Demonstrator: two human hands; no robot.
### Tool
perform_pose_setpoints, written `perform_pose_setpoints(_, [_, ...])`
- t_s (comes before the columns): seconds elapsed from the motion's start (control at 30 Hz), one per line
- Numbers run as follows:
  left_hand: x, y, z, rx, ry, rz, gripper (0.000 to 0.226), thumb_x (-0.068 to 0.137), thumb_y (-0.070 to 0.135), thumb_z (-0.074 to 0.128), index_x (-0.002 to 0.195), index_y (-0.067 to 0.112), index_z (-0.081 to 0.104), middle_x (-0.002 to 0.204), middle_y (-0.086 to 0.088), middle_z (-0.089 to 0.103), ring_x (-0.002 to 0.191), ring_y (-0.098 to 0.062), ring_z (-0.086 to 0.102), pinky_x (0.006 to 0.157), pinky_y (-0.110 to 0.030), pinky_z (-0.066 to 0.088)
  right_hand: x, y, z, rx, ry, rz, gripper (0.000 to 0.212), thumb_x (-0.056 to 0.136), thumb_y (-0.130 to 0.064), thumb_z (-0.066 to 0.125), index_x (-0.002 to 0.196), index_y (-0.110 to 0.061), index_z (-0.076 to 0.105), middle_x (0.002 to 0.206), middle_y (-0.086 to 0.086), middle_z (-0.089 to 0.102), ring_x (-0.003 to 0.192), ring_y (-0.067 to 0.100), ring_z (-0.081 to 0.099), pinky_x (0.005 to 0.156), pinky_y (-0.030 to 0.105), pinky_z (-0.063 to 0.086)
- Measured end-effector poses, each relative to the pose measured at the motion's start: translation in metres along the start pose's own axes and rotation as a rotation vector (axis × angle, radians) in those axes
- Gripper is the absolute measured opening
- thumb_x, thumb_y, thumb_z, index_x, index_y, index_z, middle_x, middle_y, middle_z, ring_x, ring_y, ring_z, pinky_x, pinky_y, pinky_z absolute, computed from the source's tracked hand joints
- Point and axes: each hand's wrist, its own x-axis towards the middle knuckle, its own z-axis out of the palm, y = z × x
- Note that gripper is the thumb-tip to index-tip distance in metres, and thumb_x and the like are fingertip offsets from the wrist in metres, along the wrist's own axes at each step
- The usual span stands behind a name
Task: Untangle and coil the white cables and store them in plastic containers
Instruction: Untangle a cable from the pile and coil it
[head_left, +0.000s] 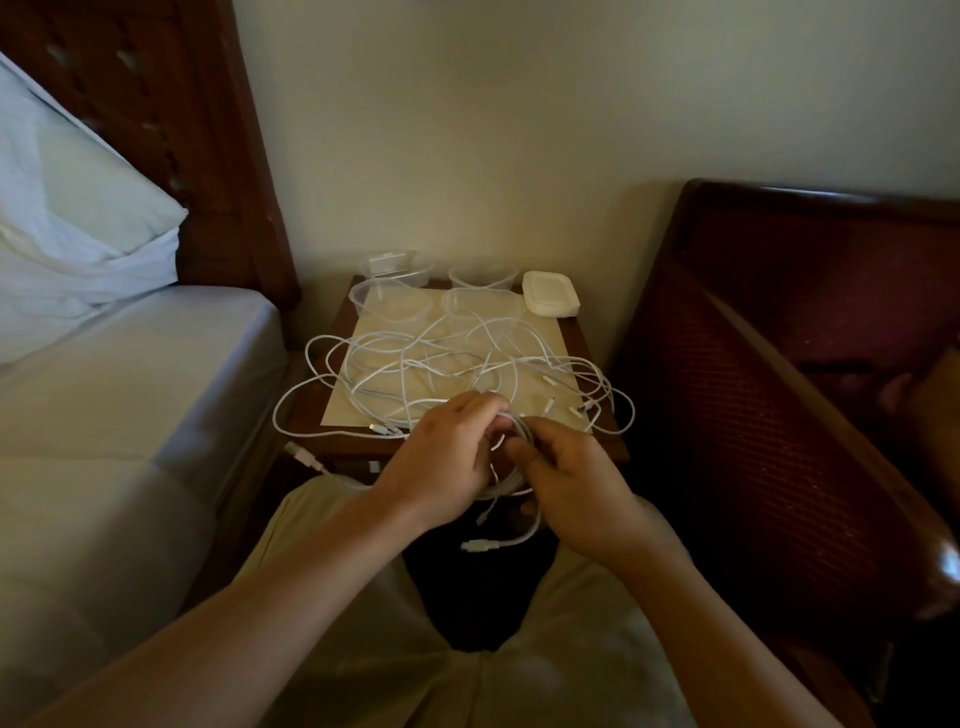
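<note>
The fingers (488, 410) of the left hand (441, 457) curl round a partly wound coil (511, 467) of white cable, and the right hand (571, 483) pinches the same coil from the other side. Both forearms reach forward over the person's lap, the hands meeting just in front of the counter (576, 332). One plug end (475, 546) dangles below the hands.

The remaining white cables (441, 364) lie tangled across the counter, their loops spilling over its left and right edges. Clear plastic containers (389, 301) stand along its back edge, with a stack of white lids (550, 293) at the right.

The counter is hemmed in by a bed (130, 389) on the left and a dark red chair (805, 338) on the right, against a pale wall (467, 130).
</note>
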Motion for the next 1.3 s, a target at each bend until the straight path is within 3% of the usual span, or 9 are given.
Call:
perform_pose_setpoints(0.13, [0.001, -0.003, -0.002, -0.012, -0.014, 0.045, 0.026, 0.090, -0.001, 0.051, 0.110, 0.008, 0.065, 0.099, -0.003, 0.067, 0.090, -0.018, 0.064, 0.077, -0.039, 0.054, 0.002, 0.002, -0.004, -0.105, 0.017, 0.013, 0.015, 0.104, -0.025, 0.056, 0.099, -0.024, 0.070, 0.076, 0.006, 0.069, 0.066, 0.021, 0.067, 0.063, 0.043, 0.058])
perform_pose_setpoints(0.27, [0.004, -0.010, -0.011, 0.052, -0.096, 0.130, 0.028, 0.093, -0.007, 0.056, 0.116, 0.007, 0.064, 0.106, -0.002, 0.065, 0.092, 0.006, 0.056, 0.079, -0.024, 0.052, 0.002, 0.000, -0.008, 0.068, -0.055, 0.065, 0.014, 0.104, -0.020, 0.058, 0.101, -0.015, 0.071, 0.076, 0.010, 0.071, 0.060, 0.017, 0.066, 0.059, 0.031, 0.058])
perform_pose_setpoints(0.43, [0.010, -0.008, -0.011, -0.017, -0.027, 0.171, 0.020, 0.101, 0.013, 0.055, 0.117, 0.008, 0.066, 0.106, -0.002, 0.069, 0.097, -0.013, 0.064, 0.083, -0.033, 0.053, 0.005, 0.002, -0.002, 0.141, 0.059, 0.015, 0.018, 0.105, -0.016, 0.056, 0.096, -0.015, 0.072, 0.075, 0.016, 0.070, 0.058, 0.022, 0.066, 0.054, 0.028, 0.053])
perform_pose_setpoints(0.57, [0.004, -0.003, -0.008, -0.210, 0.167, -0.027, 0.031, 0.102, 0.031, 0.058, 0.124, 0.011, 0.068, 0.112, 0.003, 0.072, 0.104, -0.005, 0.067, 0.087, -0.026, 0.055, 0.005, 0.002, 0.000, 0.254, 0.138, 0.030, 0.021, 0.105, -0.014, 0.053, 0.096, -0.008, 0.071, 0.079, 0.017, 0.072, 0.060, 0.024, 0.066, 0.056, 0.033, 0.058])
perform_pose_setpoints(0.67, [-0.004, 0.001, -0.005, -0.345, 0.149, -0.180, 0.033, 0.101, 0.034, 0.056, 0.126, 0.015, 0.069, 0.108, 0.010, 0.074, 0.103, -0.006, 0.070, 0.087, -0.024, 0.056, 0.005, 0.005, 0.002, 0.319, 0.190, 0.060, 0.021, 0.105, -0.013, 0.053, 0.099, -0.006, 0.071, 0.082, 0.016, 0.073, 0.060, 0.024, 0.066, 0.058, 0.034, 0.059])
perform_pose_setpoints(0.9, [-0.003, 0.005, 0.001, -0.539, 0.172, -0.360, 0.023, 0.106, 0.020, 0.051, 0.113, 0.022, 0.073, 0.071, 0.009, 0.059, 0.063, -0.010, 0.055, 0.061, -0.028, 0.048, 0.001, 0.011, 0.013, 0.383, 0.146, 0.073, 0.021, 0.106, -0.015, 0.053, 0.100, -0.005, 0.070, 0.082, 0.019, 0.073, 0.059, 0.023, 0.065, 0.057, 0.035, 0.056])
perform_pose_setpoints(1.1, [-0.001, 0.003, -0.001, -0.295, 0.170, -0.277, 0.020, 0.104, 0.015, 0.056, 0.105, 0.017, 0.076, 0.075, 0.027, 0.064, 0.075, 0.006, 0.062, 0.071, -0.008, 0.043, 0.000, 0.008, 0.006, 0.287, -0.035, 0.095, 0.021, 0.104, -0.021, 0.058, 0.124, -0.021, 0.059, 0.093, 0.002, 0.072, 0.069, 0.025, 0.071, 0.062, 0.037, 0.061])
perform_pose_setpoints(1.2, [0.002, -0.001, -0.005, -0.128, 0.141, -0.045, 0.020, 0.101, 0.016, 0.057, 0.104, 0.010, 0.076, 0.095, 0.011, 0.073, 0.090, -0.002, 0.067, 0.080, -0.021, 0.054, 0.003, 0.008, 0.000, 0.178, -0.081, 0.089, 0.017, 0.105, -0.026, 0.055, 0.118, -0.020, 0.062, 0.096, 0.004, 0.070, 0.074, 0.028, 0.074, 0.068, 0.046, 0.062])
perform_pose_setpoints(1.3, [0.003, -0.004, -0.005, -0.068, 0.085, 0.069, 0.025, 0.099, 0.020, 0.052, 0.103, 0.010, 0.074, 0.094, 0.004, 0.073, 0.088, -0.010, 0.068, 0.077, -0.035, 0.057, 0.006, 0.009, -0.005, 0.077, -0.100, 0.078, 0.020, 0.106, -0.030, 0.052, 0.110, -0.018, 0.067, 0.100, 0.014, 0.070, 0.083, 0.034, 0.073, 0.076, 0.058, 0.060])
